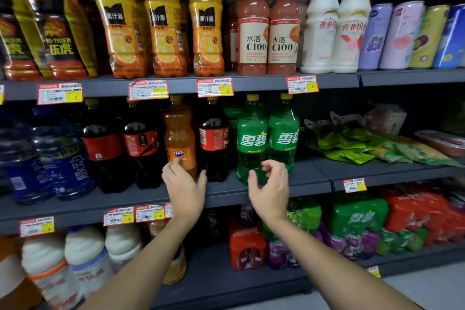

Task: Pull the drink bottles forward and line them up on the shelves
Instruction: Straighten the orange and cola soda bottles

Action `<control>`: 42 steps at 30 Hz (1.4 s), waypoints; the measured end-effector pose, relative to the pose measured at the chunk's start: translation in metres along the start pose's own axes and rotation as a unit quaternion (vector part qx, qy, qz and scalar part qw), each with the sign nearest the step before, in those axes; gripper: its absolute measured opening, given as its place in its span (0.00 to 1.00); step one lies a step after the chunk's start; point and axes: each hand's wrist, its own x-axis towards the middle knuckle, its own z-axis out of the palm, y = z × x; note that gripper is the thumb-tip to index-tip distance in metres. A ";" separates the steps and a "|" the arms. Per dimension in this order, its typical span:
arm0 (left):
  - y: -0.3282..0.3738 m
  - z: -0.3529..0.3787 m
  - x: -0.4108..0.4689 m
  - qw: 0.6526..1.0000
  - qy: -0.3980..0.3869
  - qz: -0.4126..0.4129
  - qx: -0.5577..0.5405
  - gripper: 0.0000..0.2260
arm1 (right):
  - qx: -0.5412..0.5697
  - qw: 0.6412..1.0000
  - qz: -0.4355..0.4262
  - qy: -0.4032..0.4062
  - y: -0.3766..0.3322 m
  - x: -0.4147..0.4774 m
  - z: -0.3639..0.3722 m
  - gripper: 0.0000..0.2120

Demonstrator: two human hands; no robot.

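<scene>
On the middle shelf (pixel 289 185) stand dark cola bottles (pixel 141 143), an orange Fanta bottle (pixel 180 138), another cola bottle (pixel 214 141) and two green Sprite bottles (pixel 252 138). My left hand (pixel 185 186) reaches to the Fanta bottle's lower part, fingers at its label, thumb spread toward the cola; a grip is not plain. My right hand (pixel 270 186) hovers in front of the left Sprite bottle's base with fingers loosely curled, holding nothing. The Fanta and the cola beside it sit further back than the Sprite bottles.
The top shelf carries energy drinks (pixel 57 22), orange juice bottles (pixel 161 20), C100 bottles (pixel 253 22), milky bottles (pixel 319 22) and cans (pixel 402 35). Snack bags (pixel 352 143) lie right of the Sprite. Blue water bottles (pixel 63 158) stand at left. Multipacks (pixel 357 219) fill the bottom shelf.
</scene>
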 end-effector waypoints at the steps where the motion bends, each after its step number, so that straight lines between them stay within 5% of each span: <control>1: 0.001 0.001 0.000 1.000 0.014 -0.014 0.000 0.33 | 0.008 1.000 -0.004 -0.006 -0.010 -0.006 0.009 0.14; 5: -0.005 0.003 0.005 0.997 0.037 -0.074 0.000 0.37 | -0.019 0.997 0.020 -0.070 -0.040 -0.025 0.042 0.22; 11: -0.024 0.000 0.013 0.994 -0.023 -0.102 0.028 0.38 | -0.163 0.954 0.169 -0.185 -0.068 -0.019 0.081 0.39; 26: -0.021 0.001 0.029 0.986 -0.044 -0.082 0.136 0.39 | -0.168 0.945 0.220 -0.172 -0.067 0.007 0.114 0.44; 33: -0.020 0.001 0.030 0.985 -0.041 -0.104 0.128 0.34 | -0.138 0.947 0.223 -0.184 -0.066 0.008 0.107 0.38; 42: -0.016 -0.016 0.012 0.989 -0.038 -0.100 0.105 0.36 | -0.145 0.950 0.147 -0.232 -0.063 -0.004 0.076 0.35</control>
